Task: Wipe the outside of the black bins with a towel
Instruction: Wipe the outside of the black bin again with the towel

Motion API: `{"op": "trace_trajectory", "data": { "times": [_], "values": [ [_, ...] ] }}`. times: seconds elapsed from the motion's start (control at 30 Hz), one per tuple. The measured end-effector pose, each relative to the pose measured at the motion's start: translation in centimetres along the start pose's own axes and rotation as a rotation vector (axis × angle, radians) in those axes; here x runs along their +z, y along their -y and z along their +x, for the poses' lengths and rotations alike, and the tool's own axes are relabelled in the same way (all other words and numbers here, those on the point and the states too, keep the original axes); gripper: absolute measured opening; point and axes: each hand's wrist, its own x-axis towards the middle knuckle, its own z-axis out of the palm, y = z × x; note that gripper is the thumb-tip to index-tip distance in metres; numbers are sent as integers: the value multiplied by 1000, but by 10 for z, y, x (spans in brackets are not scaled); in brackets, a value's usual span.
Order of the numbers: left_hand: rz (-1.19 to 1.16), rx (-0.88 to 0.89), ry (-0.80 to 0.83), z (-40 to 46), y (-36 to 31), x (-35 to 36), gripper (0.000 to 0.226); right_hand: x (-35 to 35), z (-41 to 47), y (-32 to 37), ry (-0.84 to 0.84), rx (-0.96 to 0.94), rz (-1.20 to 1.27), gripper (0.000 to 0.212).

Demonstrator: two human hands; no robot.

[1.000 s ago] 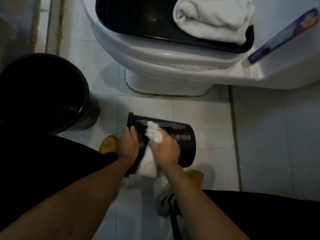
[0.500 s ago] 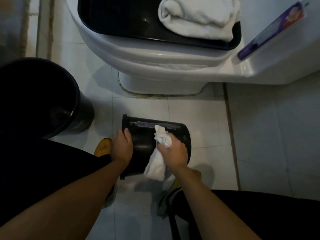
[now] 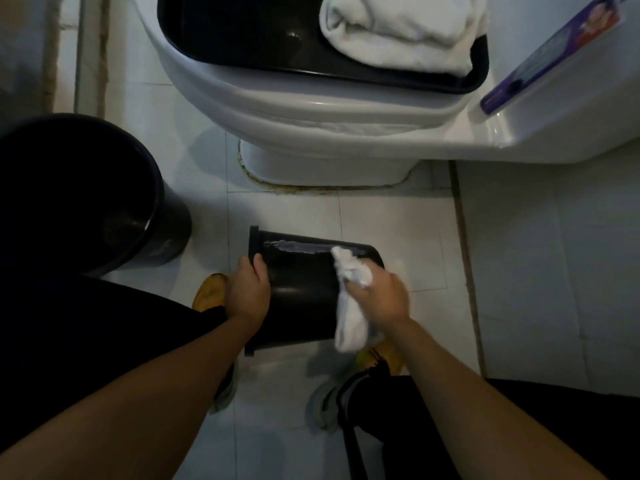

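Note:
A small black bin (image 3: 301, 292) lies on its side above the white tile floor, rim to the left, base to the right. My left hand (image 3: 247, 294) grips it near the rim. My right hand (image 3: 379, 296) holds a white towel (image 3: 349, 299) bunched against the bin's outer wall near the base; the towel's tail hangs down below the hand. A pale wet streak runs along the bin's upper side. A larger black bin (image 3: 86, 195) stands upright at the left.
A white toilet (image 3: 311, 112) fills the top, with a black tray (image 3: 242, 32) on it holding folded white towels (image 3: 405, 29). A purple packet (image 3: 550, 53) lies on the cistern. My shoes (image 3: 211, 289) and dark trousers are below the bin.
My right hand has slid the towel to the right along the bin's wall, from near the middle toward the base. My left hand keeps its grip by the rim.

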Motion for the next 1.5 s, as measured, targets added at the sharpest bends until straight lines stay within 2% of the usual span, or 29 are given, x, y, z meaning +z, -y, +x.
{"op": "trace_trajectory", "data": {
  "times": [0.13, 0.27, 0.4, 0.57, 0.73, 0.83, 0.9, 0.97, 1.13, 1.2, 1.23, 1.3, 1.33, 1.4, 1.47, 1.5],
  "values": [
    [-9, 19, -2, -1, -3, -1, 37, -31, 23, -35, -140, 288, 73, 43],
    [-8, 11, -4, -6, -1, 0, 40, -26, 18, -30, -114, 243, 82, 41],
    [-15, 36, 34, -8, -3, -5, 37, -24, 5, -23, -100, 289, 314, 52],
    [-115, 40, 81, -15, -3, -11, 35, -21, -17, 7, -129, 229, 601, 48],
    [-183, -30, 97, -12, -4, -11, 36, 5, -38, 33, -82, 391, 928, 44],
    [-197, -72, 92, -10, -7, -10, 37, 18, -48, 28, -82, 502, 1036, 46],
    [-211, -89, 86, -9, -11, -10, 37, 19, -55, 21, -59, 550, 1055, 35],
    [-209, -92, 88, -8, -13, -10, 37, 17, -59, 14, -70, 550, 955, 34],
    [-196, -76, 76, -11, -10, -9, 35, 18, -56, 14, -60, 322, 486, 78],
    [-186, -80, 75, -11, -11, -9, 32, 19, -51, 22, -78, 205, 171, 95],
    [-185, -77, 81, -10, -11, -9, 31, 18, -49, 27, -137, 119, -40, 101],
    [-180, -74, 94, -9, -12, -10, 31, 16, -42, 34, -225, -166, -417, 104],
    [-186, -71, 95, -8, -10, -10, 32, 13, -37, 39, -176, -334, -570, 103],
    [-196, -66, 96, -8, -7, -9, 35, 7, -25, 46, 43, -616, -763, 100],
    [-184, -70, 89, -8, -6, -8, 36, 2, -15, 56, 256, -669, -782, 91],
    [-182, -73, 85, -8, -6, -8, 36, 0, -10, 60, 298, -663, -762, 85]
  ]
}}
